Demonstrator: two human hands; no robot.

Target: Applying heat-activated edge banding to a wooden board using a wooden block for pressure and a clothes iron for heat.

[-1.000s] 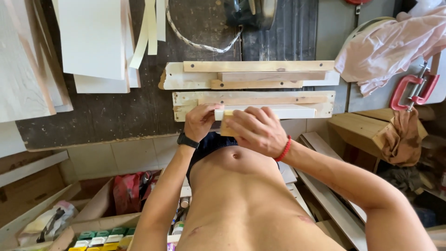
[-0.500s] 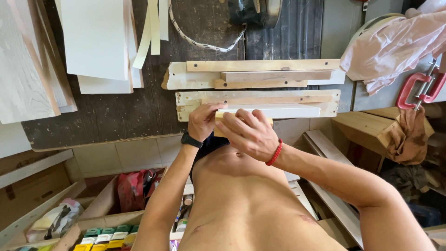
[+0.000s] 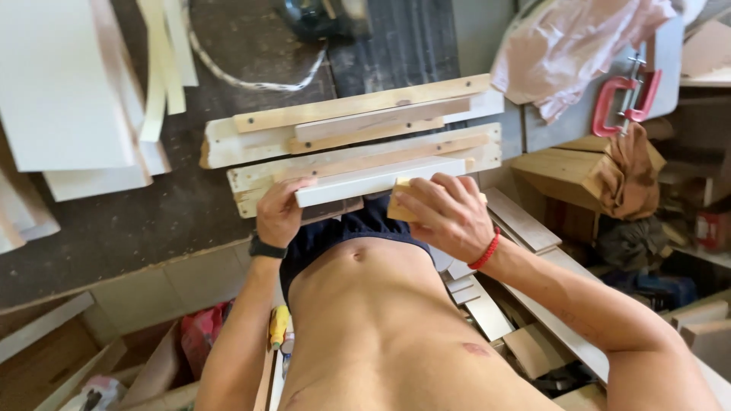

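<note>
Sliding rightward since half a second ago: right hand [image 3: 445,215], now clenched over a small tan wooden block [image 3: 401,204] pressed against the long white-faced strip [image 3: 379,181]. Gripping that strip's near end with left hand [image 3: 280,213], closed around it, pinning it flat (steadying against the rubbing) on the pale screwed-together wooden jig [image 3: 358,129] at the dark table [image 3: 152,221] edge.

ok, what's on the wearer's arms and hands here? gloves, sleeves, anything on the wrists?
No gloves and no sleeves: both arms are bare from shoulder to fingertips. The left hand has a black band, like a watch or fitness strap, around its wrist. The right hand has a thin red cord bracelet on its wrist. No rings visible.
</note>
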